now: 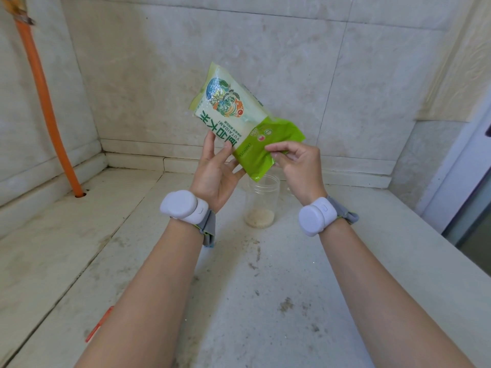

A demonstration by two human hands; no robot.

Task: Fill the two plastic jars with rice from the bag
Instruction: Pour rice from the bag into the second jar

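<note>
- Clearly the filling is under way but far from done: the rice bag [240, 120] is held tipped, its lower green end pointing down over the open mouth of a clear plastic jar [262, 201].
- That jar stands upright on the table [265, 301], just behind and between the two wrists, with only a thin layer of rice [259, 218] across its bottom; most of it is unfilled.
- No grains can be seen falling at this instant, so I cannot tell whether rice is flowing.
- Only one jar shows plainly; a faint clear shape behind the right hand may be the second, but it is too hidden to say. By my judgement both jars are left to fill.
- Left hand [216, 170]: thumb and fingers curled round the bag's left edge, steadying its middle from the side.
- Right hand [299, 166]: fingertips pinching the bag's lower green corner near the opening, above the jar.
- Each wrist carries a white band-mounted device.
- Table: pale stone slabs with seams, marked by dirt smudges and a few specks near the jar.
- Room: a corner of light marbled wall tiles; an orange pipe [45, 102] runs down the left wall into a hole in the table.
</note>
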